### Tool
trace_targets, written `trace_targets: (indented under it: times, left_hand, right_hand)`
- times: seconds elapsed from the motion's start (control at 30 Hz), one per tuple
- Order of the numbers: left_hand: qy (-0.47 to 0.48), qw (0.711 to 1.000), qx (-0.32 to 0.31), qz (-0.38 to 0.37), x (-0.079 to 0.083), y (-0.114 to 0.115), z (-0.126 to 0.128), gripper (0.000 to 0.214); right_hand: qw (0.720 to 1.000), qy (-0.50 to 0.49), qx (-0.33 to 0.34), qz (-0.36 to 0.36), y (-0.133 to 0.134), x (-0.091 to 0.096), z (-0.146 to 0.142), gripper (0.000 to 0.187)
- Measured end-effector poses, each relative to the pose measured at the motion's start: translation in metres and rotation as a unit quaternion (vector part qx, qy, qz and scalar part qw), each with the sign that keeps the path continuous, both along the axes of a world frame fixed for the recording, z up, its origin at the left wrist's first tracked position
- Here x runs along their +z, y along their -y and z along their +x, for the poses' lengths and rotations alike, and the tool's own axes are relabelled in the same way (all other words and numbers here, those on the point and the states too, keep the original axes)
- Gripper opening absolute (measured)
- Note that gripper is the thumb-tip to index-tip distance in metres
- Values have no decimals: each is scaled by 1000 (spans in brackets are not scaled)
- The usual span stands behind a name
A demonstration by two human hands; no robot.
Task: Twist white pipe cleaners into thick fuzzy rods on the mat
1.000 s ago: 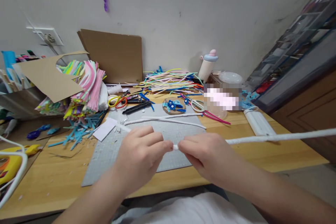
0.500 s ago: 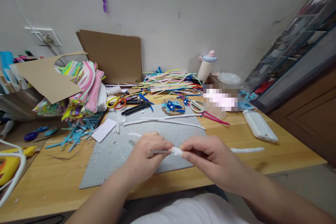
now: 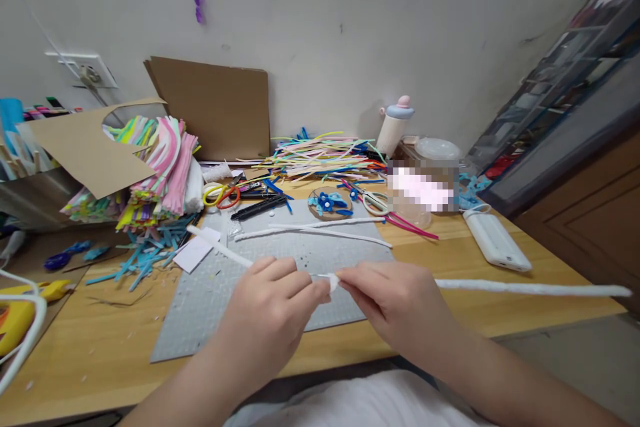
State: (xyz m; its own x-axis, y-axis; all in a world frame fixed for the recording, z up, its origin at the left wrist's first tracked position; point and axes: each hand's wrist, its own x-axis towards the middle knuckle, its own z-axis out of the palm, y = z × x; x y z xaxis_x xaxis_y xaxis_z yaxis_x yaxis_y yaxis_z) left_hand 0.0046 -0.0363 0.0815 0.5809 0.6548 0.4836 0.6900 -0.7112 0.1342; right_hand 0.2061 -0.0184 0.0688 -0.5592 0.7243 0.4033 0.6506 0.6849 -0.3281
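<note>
My left hand [image 3: 273,303] and my right hand [image 3: 395,300] meet over the front of a grey cutting mat [image 3: 200,310], both pinched closed. My left fingers hold a white pipe cleaner [image 3: 220,247] that slants away to the far left. My right fingers grip a second white pipe cleaner [image 3: 530,289] that stretches far to the right past the table edge. A small white fuzzy join [image 3: 330,280] shows between the two thumbs. More white pipe cleaners [image 3: 310,227] lie on the mat beyond my hands.
Piles of coloured pipe cleaners [image 3: 160,167] and thin strips [image 3: 325,150] crowd the back, with cardboard [image 3: 215,107], scissors [image 3: 223,195], a small bottle [image 3: 395,123], a clear jar [image 3: 425,180] and a white power bank [image 3: 495,240]. A yellow tool [image 3: 20,313] lies at the left edge.
Both hands rolled the join. The right pipe cleaner now reaches far right again after looking short half a second ago, and the left one swung out to the far left.
</note>
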Motion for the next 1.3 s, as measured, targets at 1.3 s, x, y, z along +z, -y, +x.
trace_targets:
  times: [1.3]
  left_hand:
    - [213, 932, -152, -250, -26, -41, 9, 27]
  right_hand:
    - [984, -164, 49, -46, 2, 8, 6, 23]
